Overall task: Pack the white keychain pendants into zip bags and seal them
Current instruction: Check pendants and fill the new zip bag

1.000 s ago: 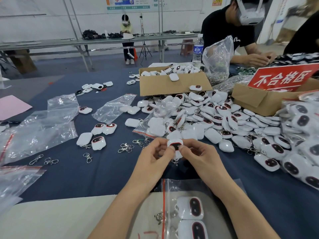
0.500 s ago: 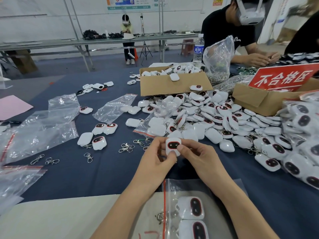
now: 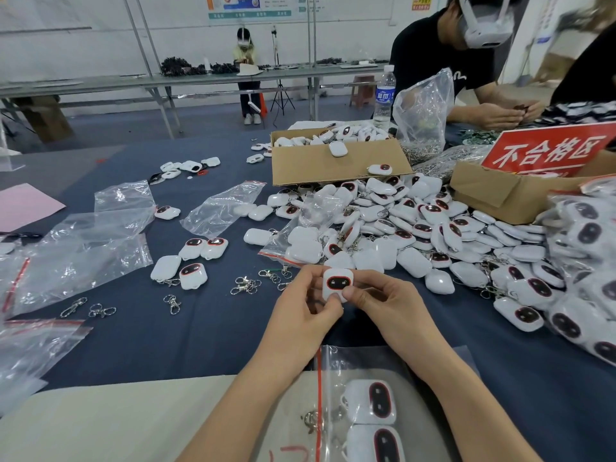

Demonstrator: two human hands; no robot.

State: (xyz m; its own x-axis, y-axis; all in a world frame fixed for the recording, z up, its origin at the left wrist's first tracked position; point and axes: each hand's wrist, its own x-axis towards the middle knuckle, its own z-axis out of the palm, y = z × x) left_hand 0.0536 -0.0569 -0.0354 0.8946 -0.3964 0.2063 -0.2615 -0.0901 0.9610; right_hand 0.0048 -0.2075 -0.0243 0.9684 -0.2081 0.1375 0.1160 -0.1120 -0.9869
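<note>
1. Left hand (image 3: 305, 310): fingers curled, with the thumb and fingertips pinching the left edge of one white pendant (image 3: 337, 284).
2. Right hand (image 3: 383, 308): the thumb and fingers pinch the same white pendant from its right side.
3. White pendant: held between both hands, dark red-rimmed face up.
4. Zip bag (image 3: 333, 365): flat, nearer than the wrists, between the forearms. It holds two bagged pendants (image 3: 370, 403).
5. Pendant pile (image 3: 416, 228): beyond the right hand.
6. Loose clasps (image 3: 245, 285): left of the left hand.
</note>
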